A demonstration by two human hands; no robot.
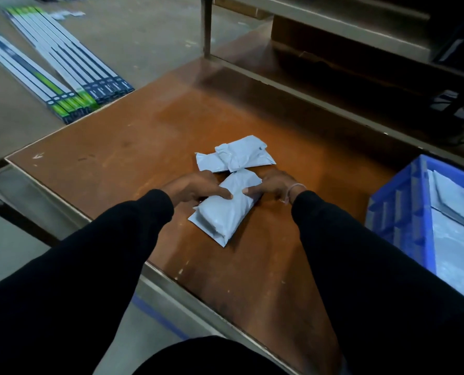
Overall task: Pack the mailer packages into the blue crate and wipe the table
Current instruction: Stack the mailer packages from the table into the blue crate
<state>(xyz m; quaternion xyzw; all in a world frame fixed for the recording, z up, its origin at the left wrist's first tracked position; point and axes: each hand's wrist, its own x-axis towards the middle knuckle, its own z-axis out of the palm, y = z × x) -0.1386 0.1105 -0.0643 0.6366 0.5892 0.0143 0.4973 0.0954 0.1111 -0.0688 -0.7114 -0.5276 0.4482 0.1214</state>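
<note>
Your left hand [195, 186] and right hand [272, 186] each grip the near mailer [224, 209] mid-surface. Lift it level, carry right into the blue crate [398, 212], then take the far mailer [239, 154].

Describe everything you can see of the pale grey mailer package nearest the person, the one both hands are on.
The pale grey plastic mailer package is plump, soft-looking and wrinkled, with flat sealed edges. It lies diagonally on the brown wooden table, near its front edge. The left hand and right hand grip its far end from either side, thumbs on top. That far end meets two more grey mailers behind it.
</note>
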